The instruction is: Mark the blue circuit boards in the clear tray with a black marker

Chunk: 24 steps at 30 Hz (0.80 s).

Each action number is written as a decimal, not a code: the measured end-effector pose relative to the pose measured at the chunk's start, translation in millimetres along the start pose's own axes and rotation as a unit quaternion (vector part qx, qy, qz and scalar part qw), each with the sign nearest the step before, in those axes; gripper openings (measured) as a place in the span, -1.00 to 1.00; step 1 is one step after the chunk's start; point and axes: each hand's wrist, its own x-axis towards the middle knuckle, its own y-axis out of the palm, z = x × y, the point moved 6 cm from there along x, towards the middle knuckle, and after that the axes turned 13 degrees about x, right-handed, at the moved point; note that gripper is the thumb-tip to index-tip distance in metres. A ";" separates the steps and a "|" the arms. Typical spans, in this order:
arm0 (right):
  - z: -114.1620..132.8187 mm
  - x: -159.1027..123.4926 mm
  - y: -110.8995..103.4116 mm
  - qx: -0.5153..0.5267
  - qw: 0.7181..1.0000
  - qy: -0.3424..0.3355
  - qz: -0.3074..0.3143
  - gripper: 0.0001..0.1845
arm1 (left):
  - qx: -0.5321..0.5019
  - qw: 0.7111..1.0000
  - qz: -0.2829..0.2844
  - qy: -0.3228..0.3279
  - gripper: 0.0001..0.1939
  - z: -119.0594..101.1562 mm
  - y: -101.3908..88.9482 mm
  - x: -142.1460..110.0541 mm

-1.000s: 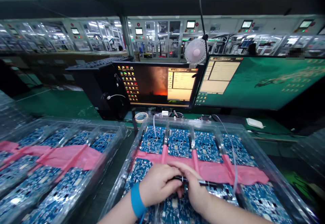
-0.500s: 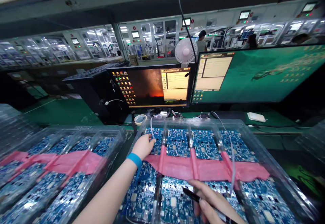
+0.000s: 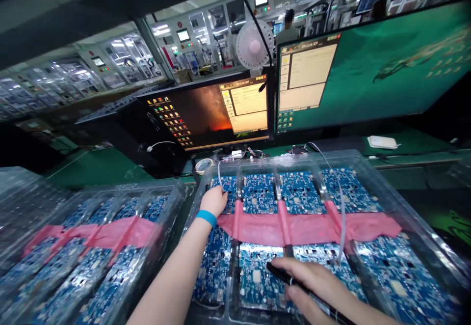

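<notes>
My left hand [image 3: 214,202], wearing a blue wristband [image 3: 206,218], rests with curled fingers on a blue circuit board [image 3: 228,193] in the back row of a clear plastic tray [image 3: 415,236]. A thin white cable [image 3: 219,176] runs down to those fingers; whether they grip it is hidden. My right hand [image 3: 312,283] holds a black marker pen [image 3: 290,278], its tip just above a front-row board [image 3: 257,278]. Pink tape [image 3: 294,229] crosses the tray between the rows.
A second clear tray [image 3: 172,192] of taped boards lies to the left. Behind stand two monitors [image 3: 206,114] [image 3: 368,65], a white desk fan [image 3: 253,44] and a tape roll [image 3: 203,166]. A person [image 3: 289,30] stands beyond the monitors among machines.
My hands were together over the tape, working at the pen. They have parted: the left went to the back-row board, the right carried the pen to the front row. The view has tilted.
</notes>
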 end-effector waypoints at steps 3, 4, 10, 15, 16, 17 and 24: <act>10.1 1.7 -2.2 -0.014 1.000 -0.008 0.000 -0.64 | 0.018 1.000 -0.007 -0.004 -0.76 -2.0 0.5 -1.0; 10.1 1.8 -2.1 -0.025 1.000 -0.005 0.005 -0.64 | 0.021 1.000 -0.010 -0.004 -0.76 -2.5 0.4 -1.4; -2.8 -2.2 0.5 -0.104 0.994 0.014 0.021 -0.65 | 0.020 1.000 -0.014 -0.006 -0.77 -1.3 -0.9 -3.5; -8.1 -3.1 2.2 -0.130 0.991 0.022 0.039 -0.64 | 0.013 1.000 -0.015 -0.007 -0.76 -1.2 -0.2 -3.4; -8.8 -3.2 2.3 -0.131 0.990 0.019 0.042 -0.64 | 0.011 1.000 -0.015 -0.007 -0.76 -1.4 0.0 -3.5; -9.5 -3.3 2.2 -0.131 0.990 0.017 0.043 -0.64 | 0.009 1.000 -0.015 -0.007 -0.76 -1.6 0.1 -3.7; -15.6 -5.0 2.4 -0.131 0.991 0.014 0.036 -0.66 | -0.016 1.000 -0.021 -0.014 -0.75 -0.4 -0.1 -2.8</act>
